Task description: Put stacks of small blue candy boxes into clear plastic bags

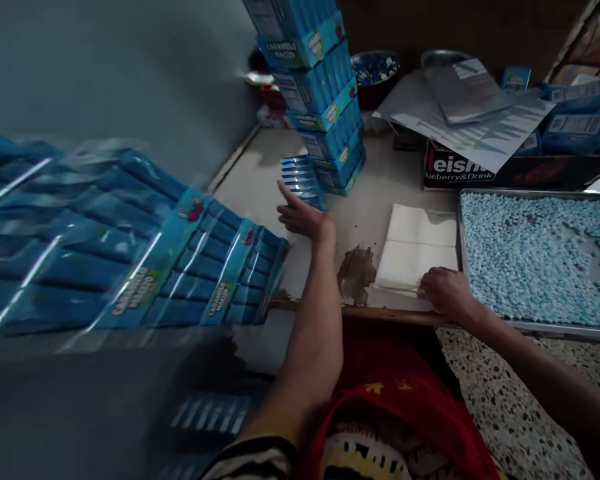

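Evidently, in the head view, the left hand (pixel 304 217) had its fingers spread beside the blue wrapped pack (pixel 303 175) on the table (pixel 363 217), contact unclear; the right hand (pixel 449 292) was clamped on the paper stack's (pixel 419 241) near corner. A light pinch probably suited thin sheets best.

Dim, but apparently a candy-packing workshop: stacked "Caramelo" packs (pixel 325 90), tray (pixel 535 327) of blue sweets (pixel 525 260).

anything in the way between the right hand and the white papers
Nothing visible: the right hand meets the white papers at their near right corner. The tray sits beside them to the right, not between.
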Tool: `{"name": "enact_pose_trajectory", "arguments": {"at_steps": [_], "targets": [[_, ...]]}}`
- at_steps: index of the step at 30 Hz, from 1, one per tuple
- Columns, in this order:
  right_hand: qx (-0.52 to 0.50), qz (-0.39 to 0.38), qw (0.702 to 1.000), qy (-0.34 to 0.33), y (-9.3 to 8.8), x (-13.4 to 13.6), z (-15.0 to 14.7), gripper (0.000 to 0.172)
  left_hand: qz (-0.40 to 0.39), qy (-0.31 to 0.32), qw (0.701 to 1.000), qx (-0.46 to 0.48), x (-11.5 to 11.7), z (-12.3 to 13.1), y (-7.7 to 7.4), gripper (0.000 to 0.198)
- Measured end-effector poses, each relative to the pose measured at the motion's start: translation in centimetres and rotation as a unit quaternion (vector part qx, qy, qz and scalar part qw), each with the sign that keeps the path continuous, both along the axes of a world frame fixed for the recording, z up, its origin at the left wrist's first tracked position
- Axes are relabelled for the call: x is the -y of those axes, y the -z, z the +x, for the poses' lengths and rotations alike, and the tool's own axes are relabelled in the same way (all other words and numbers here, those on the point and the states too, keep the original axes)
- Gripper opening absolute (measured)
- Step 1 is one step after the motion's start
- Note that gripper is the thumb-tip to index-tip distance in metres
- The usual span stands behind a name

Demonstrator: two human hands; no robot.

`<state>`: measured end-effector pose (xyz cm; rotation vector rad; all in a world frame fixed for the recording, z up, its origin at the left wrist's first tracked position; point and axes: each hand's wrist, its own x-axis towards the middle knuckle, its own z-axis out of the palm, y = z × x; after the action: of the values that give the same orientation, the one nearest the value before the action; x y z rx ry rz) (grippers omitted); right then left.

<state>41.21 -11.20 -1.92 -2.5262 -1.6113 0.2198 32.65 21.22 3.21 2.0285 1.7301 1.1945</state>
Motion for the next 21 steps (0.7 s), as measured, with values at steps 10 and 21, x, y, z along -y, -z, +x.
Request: {"name": "enact_pose_trajectory", "arguments": {"at_steps": [10, 21], "targets": [[-0.423, 0.204, 0.882, 0.041, 1.1, -1.4, 6.3, 0.054, 0.047, 0.034, 0.998, 0.011, 9.6, -6.7, 1.1, 0.132], [-0.252, 0.684, 0.681, 0.068, -15.1, 3.9, 4.1, 0.035, 0.014, 0.18, 0.982, 0.047, 22.4, -18.7, 11.6, 0.124]]}}
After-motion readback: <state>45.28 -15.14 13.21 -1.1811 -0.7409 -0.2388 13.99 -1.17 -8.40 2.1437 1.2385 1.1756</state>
